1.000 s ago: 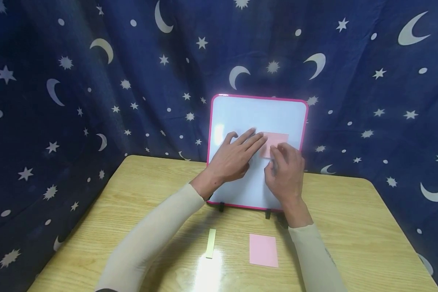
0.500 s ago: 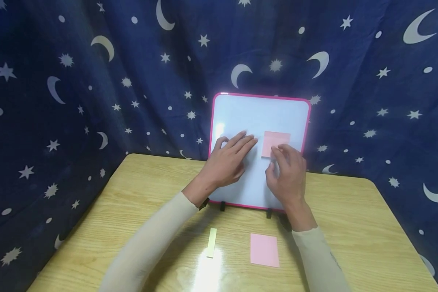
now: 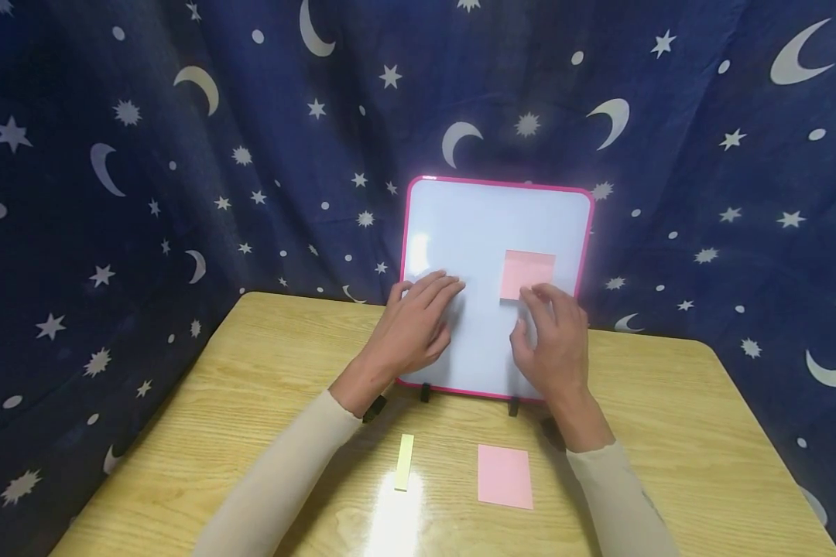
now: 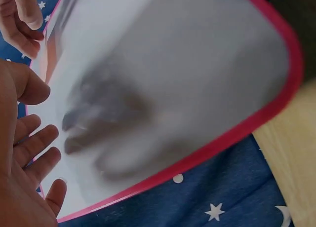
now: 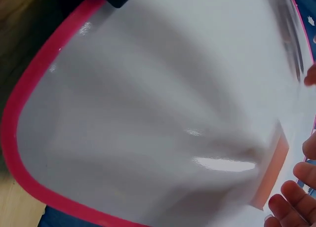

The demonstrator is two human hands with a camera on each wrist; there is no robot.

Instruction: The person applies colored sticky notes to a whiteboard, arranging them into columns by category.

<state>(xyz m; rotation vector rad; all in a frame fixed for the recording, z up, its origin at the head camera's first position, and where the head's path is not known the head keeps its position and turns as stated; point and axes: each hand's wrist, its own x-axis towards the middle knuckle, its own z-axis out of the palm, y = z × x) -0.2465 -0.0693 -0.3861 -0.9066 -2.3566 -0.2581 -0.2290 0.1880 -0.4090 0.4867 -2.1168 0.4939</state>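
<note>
Narrow pale-yellow paper strip [image 3: 404, 463] flat on wood-grain table [image 3: 286, 340], apparently left to place; left hand [image 3: 414, 325], fingers loosely extended, holding nothing, before glossy white pink-rimmed squarish board [image 3: 484, 220]; flat pink paper rectangle [image 3: 505, 476] on table, likewise left over; matte pink paper square [image 3: 527, 272] on board's right half, looks placed; right hand [image 3: 556, 340], fingers loosely bent, seemingly empty, by square's lower edge, contact unclear

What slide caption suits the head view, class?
Left hand and right hand before a whiteboard bearing a pink note; yellow strip and pink sheet on the table.
</note>
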